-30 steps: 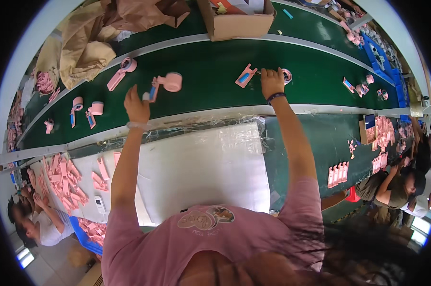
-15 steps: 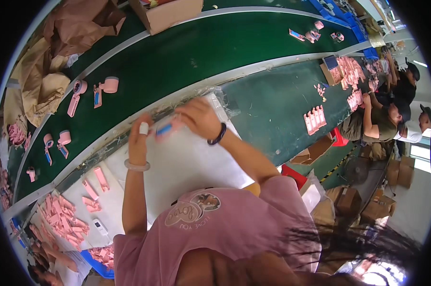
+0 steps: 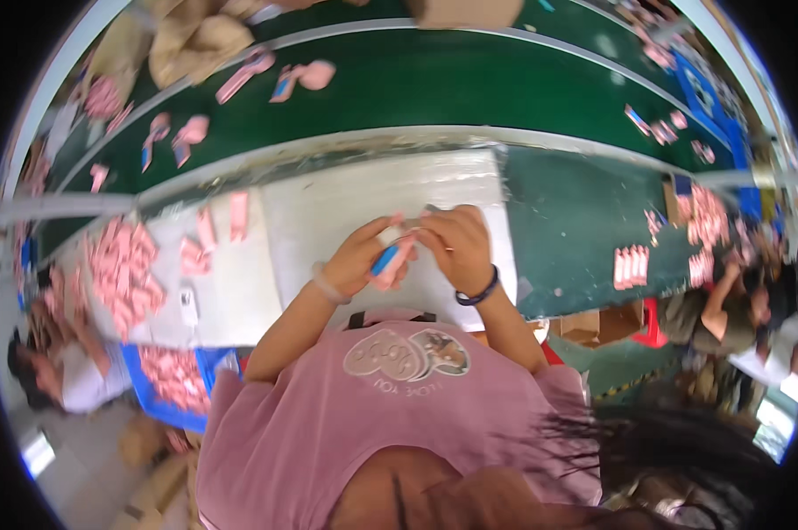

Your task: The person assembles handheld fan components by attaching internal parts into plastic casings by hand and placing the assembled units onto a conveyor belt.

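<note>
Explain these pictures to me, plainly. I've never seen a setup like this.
There is no machine here: you are seeing a person's own two bare hands. The view comes from a fisheye camera worn on the head, looking down, so straight edges bend near the rim. Picture left is the person's left. The left hand holds a pink part with a blue strip. The right hand is up against it; its exact grip is unclear. Below them lies a white sheet, with a pink pile to the left. Beyond runs a green belt.

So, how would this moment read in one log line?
Left hand: holding elongated pink plastic part with blue strip | right hand: at its far end, contact unclear | both over white rectangular sheet
</note>
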Demonstrator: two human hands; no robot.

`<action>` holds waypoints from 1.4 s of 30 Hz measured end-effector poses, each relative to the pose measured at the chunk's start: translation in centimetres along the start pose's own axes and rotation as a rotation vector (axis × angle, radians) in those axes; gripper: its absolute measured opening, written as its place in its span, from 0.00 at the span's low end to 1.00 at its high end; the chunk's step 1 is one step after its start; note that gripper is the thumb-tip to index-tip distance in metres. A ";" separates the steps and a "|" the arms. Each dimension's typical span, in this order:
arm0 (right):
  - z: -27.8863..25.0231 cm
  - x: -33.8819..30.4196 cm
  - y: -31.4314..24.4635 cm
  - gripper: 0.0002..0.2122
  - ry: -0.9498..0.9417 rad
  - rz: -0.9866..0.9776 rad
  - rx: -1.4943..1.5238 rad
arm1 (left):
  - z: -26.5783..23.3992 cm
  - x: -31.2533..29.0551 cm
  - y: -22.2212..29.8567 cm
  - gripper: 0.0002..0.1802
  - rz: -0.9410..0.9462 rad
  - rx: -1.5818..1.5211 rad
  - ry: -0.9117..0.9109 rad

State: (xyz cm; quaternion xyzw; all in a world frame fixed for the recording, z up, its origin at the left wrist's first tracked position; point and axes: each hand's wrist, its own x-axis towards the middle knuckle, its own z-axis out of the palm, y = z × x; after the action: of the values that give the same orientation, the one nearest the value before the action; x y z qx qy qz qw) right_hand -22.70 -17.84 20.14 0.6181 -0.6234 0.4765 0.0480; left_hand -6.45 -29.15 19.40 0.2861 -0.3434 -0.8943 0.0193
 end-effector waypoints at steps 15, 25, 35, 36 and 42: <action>-2.0 0.2 -5.3 0.11 0.040 -0.058 0.038 | 4.8 -4.5 0.6 0.23 0.428 0.343 0.002; -2.1 -0.2 -5.5 0.09 0.089 -0.040 0.012 | 5.6 -5.0 0.7 0.22 0.618 0.510 -0.056; -2.1 -0.2 -5.4 0.10 0.038 -0.010 0.055 | 5.1 -4.5 -0.1 0.24 0.651 0.503 -0.072; -2.0 -0.1 -5.4 0.10 0.052 0.013 0.043 | 5.0 -4.2 -0.4 0.23 0.692 0.456 -0.085; -2.2 0.6 -4.9 0.09 0.033 -0.017 0.042 | 4.8 -3.5 -0.6 0.19 0.827 0.554 -0.049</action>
State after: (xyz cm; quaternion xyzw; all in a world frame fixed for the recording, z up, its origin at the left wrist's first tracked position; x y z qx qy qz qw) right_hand -20.03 -15.75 24.29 0.6163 -0.6071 0.4992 0.0495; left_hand -5.95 -24.94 23.64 0.0994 -0.6531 -0.6935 0.2876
